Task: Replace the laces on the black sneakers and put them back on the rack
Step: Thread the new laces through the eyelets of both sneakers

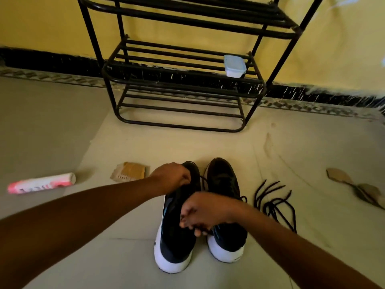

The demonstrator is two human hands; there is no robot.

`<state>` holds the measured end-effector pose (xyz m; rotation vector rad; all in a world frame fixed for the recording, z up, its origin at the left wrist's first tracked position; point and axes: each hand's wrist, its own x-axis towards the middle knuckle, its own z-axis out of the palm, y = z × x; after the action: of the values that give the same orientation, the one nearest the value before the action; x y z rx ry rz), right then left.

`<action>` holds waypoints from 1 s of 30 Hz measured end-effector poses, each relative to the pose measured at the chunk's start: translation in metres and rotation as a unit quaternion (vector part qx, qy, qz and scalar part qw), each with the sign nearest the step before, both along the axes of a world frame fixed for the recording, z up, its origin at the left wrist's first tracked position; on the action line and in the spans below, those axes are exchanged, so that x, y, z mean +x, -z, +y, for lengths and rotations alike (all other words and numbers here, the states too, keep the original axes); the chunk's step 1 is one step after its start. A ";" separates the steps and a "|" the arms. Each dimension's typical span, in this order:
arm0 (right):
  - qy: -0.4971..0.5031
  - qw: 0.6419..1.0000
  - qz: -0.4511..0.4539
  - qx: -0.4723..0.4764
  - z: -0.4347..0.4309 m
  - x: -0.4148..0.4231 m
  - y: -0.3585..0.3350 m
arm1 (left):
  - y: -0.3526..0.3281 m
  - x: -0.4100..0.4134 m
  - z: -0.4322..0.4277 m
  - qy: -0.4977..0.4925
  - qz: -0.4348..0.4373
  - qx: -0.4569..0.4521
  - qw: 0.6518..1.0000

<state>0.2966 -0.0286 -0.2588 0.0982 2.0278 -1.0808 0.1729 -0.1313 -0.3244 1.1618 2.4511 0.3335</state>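
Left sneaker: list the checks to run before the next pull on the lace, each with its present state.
1. Grip: left hand pinches the lace at the left sneaker front: ok.
2. Other end in right hand: cannot tell, fingers curled and blurred.
3. Left and right sneaker upright, side by side: ok.
4. The loose laces lie on the floor, apart from the shoes: ok.
5. Lacing finished: cannot tell, hands cover it.
6. Room on the rack: ok; only a tub on the middle shelf.
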 end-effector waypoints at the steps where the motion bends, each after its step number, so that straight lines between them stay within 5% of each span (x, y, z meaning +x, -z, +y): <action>1: -0.015 1.000 -0.002 0.018 -0.007 0.003 0.010 | 0.002 0.001 0.004 0.008 0.011 -0.019 1.000; 7: 0.007 0.998 0.057 0.041 -0.022 0.010 0.040 | 0.006 0.004 0.014 0.034 0.053 -0.044 0.997; 13: 0.031 0.996 0.076 0.021 -0.021 0.014 0.048 | 0.012 0.000 0.008 -0.106 -0.102 0.076 0.986; 15: 0.028 0.996 0.082 0.019 -0.020 0.014 0.049 | 0.009 -0.004 0.003 -0.191 -0.223 0.136 0.946; 17: 0.024 0.996 0.081 0.013 -0.020 0.013 0.050 | 0.004 -0.002 0.000 -0.276 -0.359 0.205 0.868; 19: 0.028 0.997 0.071 0.002 -0.019 0.013 0.049 | 0.003 -0.001 -0.004 -0.313 -0.415 0.233 0.822; 22: 0.040 0.998 0.049 -0.023 -0.016 0.013 0.043 | 0.007 -0.001 -0.009 -0.291 -0.386 0.221 0.847; 26: 0.072 0.994 0.057 -0.056 0.002 0.008 0.017 | 0.007 -0.004 -0.014 -0.181 -0.233 0.153 0.943; 30: 0.143 0.967 0.210 0.025 0.033 -0.007 -0.047 | 0.000 -0.005 -0.025 -0.026 -0.261 0.006 0.965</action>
<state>0.2896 0.0043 -0.2121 0.2072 2.4784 -1.3149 0.1675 -0.1567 -0.3244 0.8756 2.0172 0.5872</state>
